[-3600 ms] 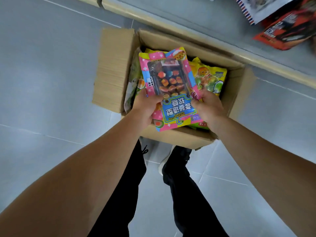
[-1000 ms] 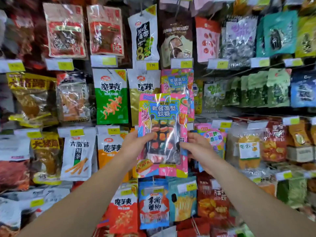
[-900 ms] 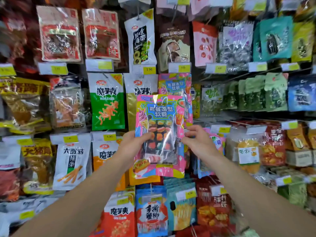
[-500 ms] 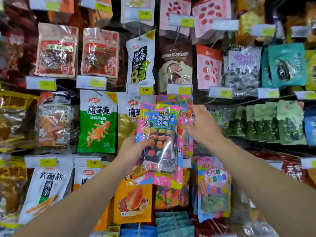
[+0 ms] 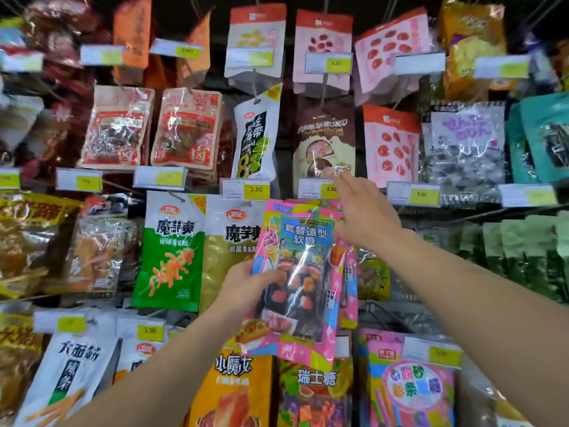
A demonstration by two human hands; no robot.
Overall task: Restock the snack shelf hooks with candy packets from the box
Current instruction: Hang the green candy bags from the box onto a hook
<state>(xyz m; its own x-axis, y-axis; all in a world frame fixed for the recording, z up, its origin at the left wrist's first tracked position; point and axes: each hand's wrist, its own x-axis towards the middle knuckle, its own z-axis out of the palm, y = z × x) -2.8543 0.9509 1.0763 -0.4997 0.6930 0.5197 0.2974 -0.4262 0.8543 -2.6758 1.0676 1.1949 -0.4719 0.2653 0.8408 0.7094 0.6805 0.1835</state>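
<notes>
The candy packet (image 5: 300,282), pink and blue with a clear window of little sweets, is up against the shelf display, right in the middle, its top edge just under the price tags. Matching pink packets (image 5: 349,266) peek out from behind it on its right. The left hand (image 5: 246,288) grips it at the left edge about halfway down, thumb laid across the front of the clear window, fingers hidden behind.

The right hand (image 5: 365,217) is off the packet's face, up at its top right corner, fingers stretched up toward the 5.00 tag (image 5: 320,188); they look straight rather than curled, holding nothing that I can see, though the fingertips are blurred.

Left of the packet hangs a green bag (image 5: 169,257) and beside it an olive bag (image 5: 229,241), partly covered by the packet. Below are an orange bag (image 5: 234,386) and a pink bag (image 5: 409,386). Above the 5.00 tag, a brown bag (image 5: 324,137); next to that, a black-and-white bag (image 5: 255,134) over a 3.90 tag (image 5: 246,189).
</notes>
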